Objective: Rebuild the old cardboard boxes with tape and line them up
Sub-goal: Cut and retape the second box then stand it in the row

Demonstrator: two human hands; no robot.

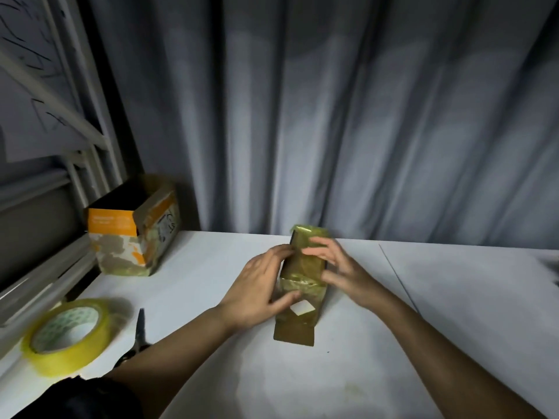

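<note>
White flat table (211, 267) fills the lower frame. On it: an orange-and-white open cardboard box (133, 234) standing left of centre, a yellow tape roll (68, 335) lower left, black scissors (137, 337) just beside the roll, and a small tape-wrapped brown cardboard box (302, 285) at centre.
</note>
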